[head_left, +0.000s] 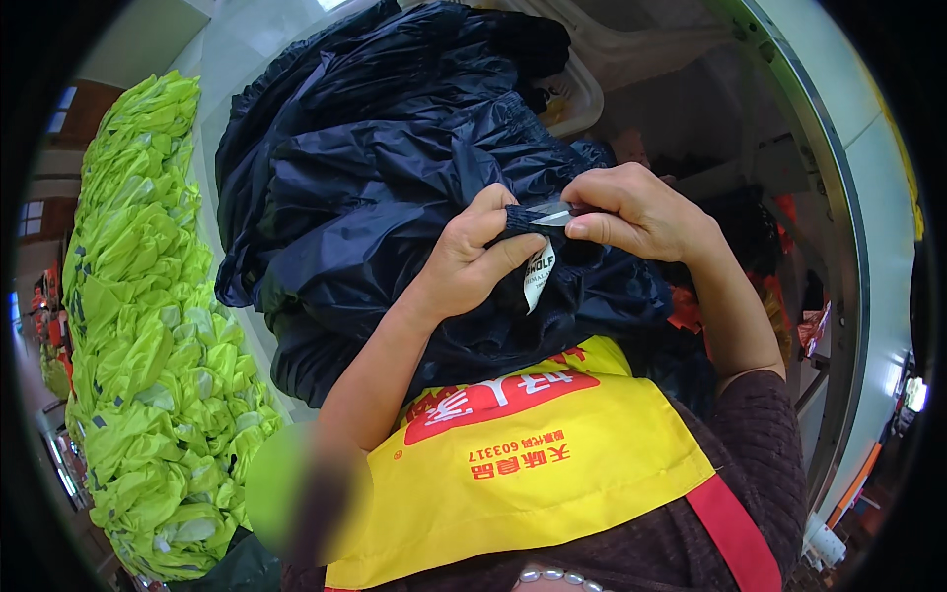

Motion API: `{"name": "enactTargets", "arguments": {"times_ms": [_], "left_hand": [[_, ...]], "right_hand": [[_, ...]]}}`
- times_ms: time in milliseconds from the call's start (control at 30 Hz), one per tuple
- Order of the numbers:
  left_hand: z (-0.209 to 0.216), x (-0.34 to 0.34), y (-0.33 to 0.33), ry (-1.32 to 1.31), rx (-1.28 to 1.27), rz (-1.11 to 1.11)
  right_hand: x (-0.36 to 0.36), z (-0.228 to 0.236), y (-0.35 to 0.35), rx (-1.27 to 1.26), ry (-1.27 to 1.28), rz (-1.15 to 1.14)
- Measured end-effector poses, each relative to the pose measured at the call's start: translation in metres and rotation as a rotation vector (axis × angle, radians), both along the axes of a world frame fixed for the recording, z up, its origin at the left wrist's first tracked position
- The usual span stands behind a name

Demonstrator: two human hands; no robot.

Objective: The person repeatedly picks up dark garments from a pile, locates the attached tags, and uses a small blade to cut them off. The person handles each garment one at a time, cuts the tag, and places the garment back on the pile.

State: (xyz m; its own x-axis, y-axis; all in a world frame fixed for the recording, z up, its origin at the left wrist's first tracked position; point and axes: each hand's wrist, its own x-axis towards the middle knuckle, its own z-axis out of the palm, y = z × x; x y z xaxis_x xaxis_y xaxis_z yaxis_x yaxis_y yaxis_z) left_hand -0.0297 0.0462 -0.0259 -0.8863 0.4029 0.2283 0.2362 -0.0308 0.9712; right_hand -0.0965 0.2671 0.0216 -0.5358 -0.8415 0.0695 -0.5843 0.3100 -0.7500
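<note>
A large heap of dark navy garments (335, 197) of thin shiny fabric lies in front of me. My left hand (473, 255) pinches a gathered edge of one garment, with its thumb and fingers closed on the cloth. A white label (538, 276) with dark print hangs below that edge. Beside it, my right hand (631, 212) grips a pair of small thread snips (552, 218). Their pointed silver blades reach left to the edge that my left hand holds, and the handle is hidden in my fingers. Whether the blades touch the fabric I cannot tell.
A long pile of bright yellow-green garments (158, 345) lies along the left. Behind the navy heap stands a pale plastic bin (589, 104). A metal-edged table (848, 247) curves along the right. My yellow apron (533, 474) lies close under the heap.
</note>
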Motion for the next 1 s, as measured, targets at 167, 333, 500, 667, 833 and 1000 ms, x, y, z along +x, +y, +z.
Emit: {"name": "enactTargets", "arguments": {"times_ms": [167, 333, 500, 667, 833, 1000], "left_hand": [[-0.001, -0.001, -0.001, 0.013, -0.020, -0.007], [-0.001, 0.000, 0.001, 0.015, -0.006, -0.028], [0.000, 0.001, 0.002, -0.020, 0.001, -0.024], [-0.002, 0.000, 0.001, 0.002, 0.005, -0.016], [0.001, 0.000, 0.001, -0.010, 0.010, -0.045], [-0.001, 0.000, 0.001, -0.001, 0.019, -0.077]], "right_hand": [[0.002, -0.002, -0.001, -0.002, -0.052, 0.010], [0.005, -0.004, -0.002, -0.009, -0.078, 0.005], [0.006, -0.009, -0.004, -0.034, -0.011, -0.012], [0.010, -0.013, -0.006, -0.103, -0.086, -0.113], [0.004, -0.009, -0.004, -0.061, -0.135, -0.082], [-0.002, -0.001, -0.006, -0.020, -0.106, 0.037]]}}
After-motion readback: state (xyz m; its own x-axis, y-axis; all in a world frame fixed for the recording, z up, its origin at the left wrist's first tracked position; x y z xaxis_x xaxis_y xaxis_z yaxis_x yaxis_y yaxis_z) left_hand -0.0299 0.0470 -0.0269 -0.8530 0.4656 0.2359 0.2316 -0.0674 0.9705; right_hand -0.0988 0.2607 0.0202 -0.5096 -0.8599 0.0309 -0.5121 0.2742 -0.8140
